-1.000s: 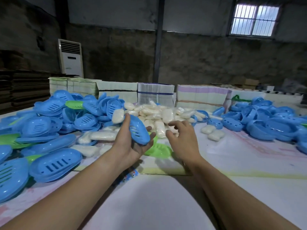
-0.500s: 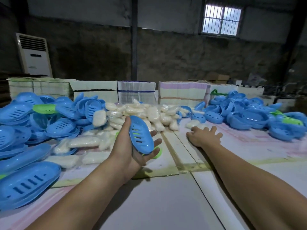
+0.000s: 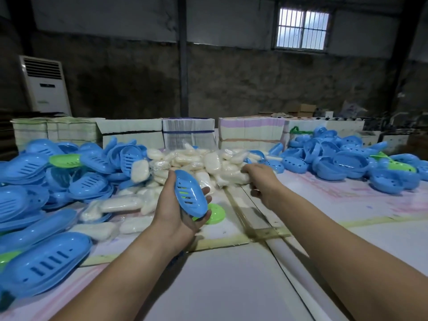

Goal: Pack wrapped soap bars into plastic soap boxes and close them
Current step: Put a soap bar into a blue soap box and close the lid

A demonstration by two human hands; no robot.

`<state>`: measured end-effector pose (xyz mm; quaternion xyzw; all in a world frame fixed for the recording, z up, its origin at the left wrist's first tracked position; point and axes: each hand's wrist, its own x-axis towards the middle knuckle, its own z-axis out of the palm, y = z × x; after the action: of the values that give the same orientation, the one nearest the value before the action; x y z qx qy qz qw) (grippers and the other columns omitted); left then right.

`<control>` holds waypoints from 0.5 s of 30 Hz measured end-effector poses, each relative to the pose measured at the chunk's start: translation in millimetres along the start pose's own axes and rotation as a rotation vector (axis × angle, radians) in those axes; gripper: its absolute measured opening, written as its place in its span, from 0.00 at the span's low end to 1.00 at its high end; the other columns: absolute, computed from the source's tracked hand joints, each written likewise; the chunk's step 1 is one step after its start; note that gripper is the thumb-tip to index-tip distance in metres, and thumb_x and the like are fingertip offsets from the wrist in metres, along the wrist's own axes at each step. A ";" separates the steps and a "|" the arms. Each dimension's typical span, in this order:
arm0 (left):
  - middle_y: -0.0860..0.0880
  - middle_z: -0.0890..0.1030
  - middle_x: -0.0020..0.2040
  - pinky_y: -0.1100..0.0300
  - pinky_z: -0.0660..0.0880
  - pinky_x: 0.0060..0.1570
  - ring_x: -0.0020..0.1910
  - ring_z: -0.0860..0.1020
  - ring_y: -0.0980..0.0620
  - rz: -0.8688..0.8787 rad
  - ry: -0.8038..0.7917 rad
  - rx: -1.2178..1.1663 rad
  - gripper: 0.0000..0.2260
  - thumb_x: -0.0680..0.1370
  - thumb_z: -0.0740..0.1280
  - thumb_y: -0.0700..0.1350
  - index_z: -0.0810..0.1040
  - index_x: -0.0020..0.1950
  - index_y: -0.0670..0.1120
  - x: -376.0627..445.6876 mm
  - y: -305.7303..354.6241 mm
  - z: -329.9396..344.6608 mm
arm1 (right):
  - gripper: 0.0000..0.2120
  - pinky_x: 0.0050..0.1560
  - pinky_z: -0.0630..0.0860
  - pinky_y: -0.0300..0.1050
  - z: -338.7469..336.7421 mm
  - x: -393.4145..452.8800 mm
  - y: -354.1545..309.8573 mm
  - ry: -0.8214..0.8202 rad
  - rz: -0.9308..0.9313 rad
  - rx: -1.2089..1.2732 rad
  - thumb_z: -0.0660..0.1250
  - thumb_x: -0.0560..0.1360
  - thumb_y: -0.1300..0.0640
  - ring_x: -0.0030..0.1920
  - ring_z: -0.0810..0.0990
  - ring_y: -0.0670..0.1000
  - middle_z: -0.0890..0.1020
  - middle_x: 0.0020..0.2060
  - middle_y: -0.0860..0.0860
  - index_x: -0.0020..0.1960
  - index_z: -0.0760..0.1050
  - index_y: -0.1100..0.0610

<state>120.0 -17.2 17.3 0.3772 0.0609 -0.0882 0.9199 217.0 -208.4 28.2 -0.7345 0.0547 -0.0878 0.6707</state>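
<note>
Above bare table (image 3: 222,286), left hand (image 3: 172,212) grips blue soap box (image 3: 190,193).

No text, label, brand or number can be read anywhere. The air-conditioning unit (image 3: 46,85) far beyond the left hand (image 3: 176,209) carries a small dark panel — too blurred to make out. The stacked bundles (image 3: 187,133) past the right hand (image 3: 261,179) show coloured bands only, no legible print.
</note>
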 end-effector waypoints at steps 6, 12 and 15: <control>0.41 0.79 0.65 0.49 0.71 0.59 0.65 0.76 0.44 -0.001 0.025 -0.103 0.30 0.79 0.59 0.67 0.77 0.67 0.46 1.7 -4.2 2.1 | 0.06 0.22 0.59 0.36 38.9 -56.0 1.0 -0.323 0.136 0.288 0.68 0.74 0.59 0.27 0.66 0.46 0.74 0.30 0.52 0.51 0.77 0.57; 0.40 0.83 0.59 0.47 0.67 0.71 0.61 0.79 0.42 -0.008 -0.054 -0.089 0.28 0.80 0.59 0.65 0.78 0.65 0.44 2.6 -15.3 4.2 | 0.04 0.21 0.58 0.35 43.0 -65.8 -1.4 -0.433 0.110 0.273 0.69 0.75 0.59 0.26 0.66 0.44 0.73 0.30 0.50 0.49 0.77 0.58; 0.39 0.83 0.58 0.48 0.66 0.72 0.57 0.80 0.41 -0.010 -0.019 -0.082 0.29 0.80 0.58 0.66 0.78 0.65 0.43 2.5 -15.6 4.3 | 0.02 0.21 0.59 0.36 42.4 -70.0 -2.6 -0.543 0.036 0.194 0.68 0.76 0.59 0.27 0.67 0.44 0.73 0.31 0.50 0.46 0.77 0.58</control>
<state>119.5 -31.4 9.3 0.3378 0.0574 -0.0938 0.9348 157.0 -152.9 23.3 -0.6625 -0.1223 0.1192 0.7294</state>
